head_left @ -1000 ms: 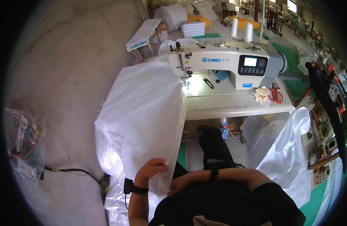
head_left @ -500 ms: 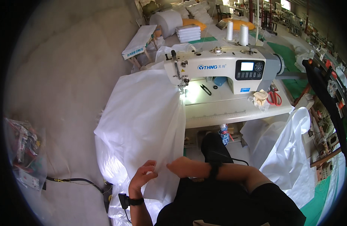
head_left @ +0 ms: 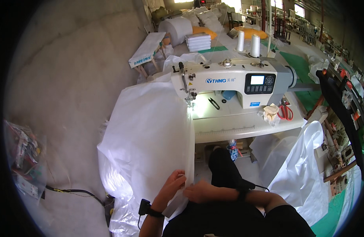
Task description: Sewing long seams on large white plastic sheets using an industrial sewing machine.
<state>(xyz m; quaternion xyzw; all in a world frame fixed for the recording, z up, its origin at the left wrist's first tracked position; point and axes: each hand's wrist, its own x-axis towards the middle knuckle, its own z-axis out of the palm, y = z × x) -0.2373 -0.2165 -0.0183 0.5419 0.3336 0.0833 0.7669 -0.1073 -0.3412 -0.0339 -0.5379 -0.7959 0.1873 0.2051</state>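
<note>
A large white plastic-like sheet hangs over the left part of the sewing table. Its right edge runs from under the needle of a white sewing machine down to my lap. At the low end of that edge, my left hand has its fingers bent together on the material. Close beside it, my right hand is closed on the same edge, its knuckles upward and its fingertips partly hidden. A lit lamp brightens the area around the needle.
On the table lie black thread snips, red-handled scissors and a crumpled cream scrap. Two white thread cones stand behind the machine. More white sheeting hangs at the right. A bag of odds and ends is at far left.
My left hand has moved right and slightly up to the sheet's edge, its fingers drawing in. My right hand has shifted a little right and down. The edge now hangs straighter.
</note>
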